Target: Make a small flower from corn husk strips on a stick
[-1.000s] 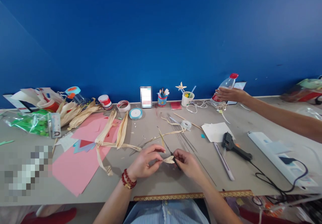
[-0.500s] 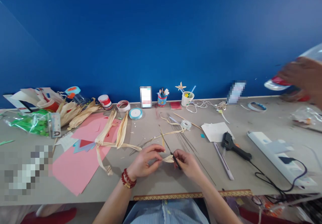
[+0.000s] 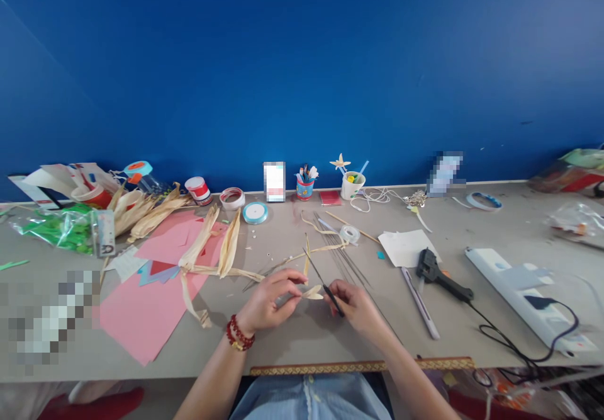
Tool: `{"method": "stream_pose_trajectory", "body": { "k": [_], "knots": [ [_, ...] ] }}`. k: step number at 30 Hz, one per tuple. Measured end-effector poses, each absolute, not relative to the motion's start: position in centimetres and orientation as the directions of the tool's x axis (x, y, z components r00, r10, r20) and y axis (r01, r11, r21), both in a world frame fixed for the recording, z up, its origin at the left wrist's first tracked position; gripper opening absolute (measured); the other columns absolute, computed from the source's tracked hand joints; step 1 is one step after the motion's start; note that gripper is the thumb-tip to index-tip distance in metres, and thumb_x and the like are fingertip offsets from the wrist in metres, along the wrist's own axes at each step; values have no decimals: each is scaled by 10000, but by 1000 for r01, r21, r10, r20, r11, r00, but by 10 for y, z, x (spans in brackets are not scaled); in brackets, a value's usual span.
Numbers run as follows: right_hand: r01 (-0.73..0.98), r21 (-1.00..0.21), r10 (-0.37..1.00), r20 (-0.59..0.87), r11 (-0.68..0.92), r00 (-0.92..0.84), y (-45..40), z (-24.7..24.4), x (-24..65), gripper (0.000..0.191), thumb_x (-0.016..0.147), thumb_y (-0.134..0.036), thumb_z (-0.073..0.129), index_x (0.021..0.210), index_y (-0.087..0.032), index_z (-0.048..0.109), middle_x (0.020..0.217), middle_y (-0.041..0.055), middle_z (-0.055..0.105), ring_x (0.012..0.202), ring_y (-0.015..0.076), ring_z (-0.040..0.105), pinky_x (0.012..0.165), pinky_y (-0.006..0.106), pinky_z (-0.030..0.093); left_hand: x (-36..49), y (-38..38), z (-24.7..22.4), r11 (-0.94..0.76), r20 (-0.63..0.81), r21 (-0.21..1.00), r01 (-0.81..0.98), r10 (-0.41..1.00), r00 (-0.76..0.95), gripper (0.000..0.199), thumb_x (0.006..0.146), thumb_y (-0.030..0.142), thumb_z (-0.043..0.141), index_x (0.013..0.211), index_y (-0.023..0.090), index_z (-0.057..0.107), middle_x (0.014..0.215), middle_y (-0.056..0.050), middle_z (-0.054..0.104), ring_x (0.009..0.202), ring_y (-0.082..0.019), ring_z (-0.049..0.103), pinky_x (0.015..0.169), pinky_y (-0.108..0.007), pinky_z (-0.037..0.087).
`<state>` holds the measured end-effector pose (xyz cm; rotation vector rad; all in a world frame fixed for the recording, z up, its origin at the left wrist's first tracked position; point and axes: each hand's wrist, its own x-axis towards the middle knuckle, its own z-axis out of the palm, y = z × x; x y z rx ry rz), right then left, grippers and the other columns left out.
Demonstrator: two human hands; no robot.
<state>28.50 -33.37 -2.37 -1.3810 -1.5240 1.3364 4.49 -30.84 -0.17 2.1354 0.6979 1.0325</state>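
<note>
My left hand (image 3: 274,300), a red bead bracelet at its wrist, pinches a small pale piece of corn husk (image 3: 313,293) between thumb and fingertips. The piece looks split into two lobes at its right end. My right hand (image 3: 352,303) is closed around the black-handled scissors (image 3: 333,297), whose thin blade points up and left, beyond the husk piece. Their handle loops are mostly hidden by my fingers. A narrow husk strip (image 3: 307,259) shows just behind the blade. Larger dried corn husks (image 3: 229,244) lie to the left of my left hand.
Pink paper sheets (image 3: 141,313) lie at left. Thin wires (image 3: 342,256) and a clear tape roll (image 3: 349,235) are beyond my hands. At right are a glue gun (image 3: 443,275), a lilac craft knife (image 3: 419,303) and a power strip (image 3: 519,300). Cups and ribbon rolls line the wall.
The scissors have moved slightly right, away from the husk piece, whose two lobes now show. Another person's hand at the far right has left the view.
</note>
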Motion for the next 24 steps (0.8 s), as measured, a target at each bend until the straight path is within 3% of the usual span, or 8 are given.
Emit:
{"method": "stream_pose_trajectory", "body": {
  "k": [7,10,15,24],
  "knots": [
    [307,-946,980,-146,-99,-132,-329,-18,294,395,794,-490,677,610,-217,459,513,-34,537,506,127,432,508,254,316,44,-308,-1,-646,474,747,159,684,554,144,835,69,570,884,198,613,1154,-105,671,1064,-206,647,935,-362,516],
    [137,-978,979,-174,-159,-106,-327,-15,290,393,741,-540,725,698,-210,515,582,-26,570,496,114,436,477,243,322,44,-309,-2,-646,465,747,159,679,568,154,825,57,570,873,198,609,1188,-105,655,1097,-210,633,959,-371,507],
    [-146,-976,987,-155,-160,-45,-321,-4,267,411,654,-482,829,843,-193,607,829,42,686,657,143,570,536,233,395,46,-311,-3,-649,464,748,138,661,590,146,823,67,574,879,197,612,1241,-113,627,1152,-223,609,989,-380,498],
    [-354,-868,937,-329,-349,-117,-319,1,244,404,601,-390,876,821,-191,601,703,-2,666,563,112,550,477,189,387,48,-311,-2,-720,462,649,245,629,625,142,820,80,561,874,198,617,1334,-118,581,1239,-242,555,1033,-411,463]
  ]
}}
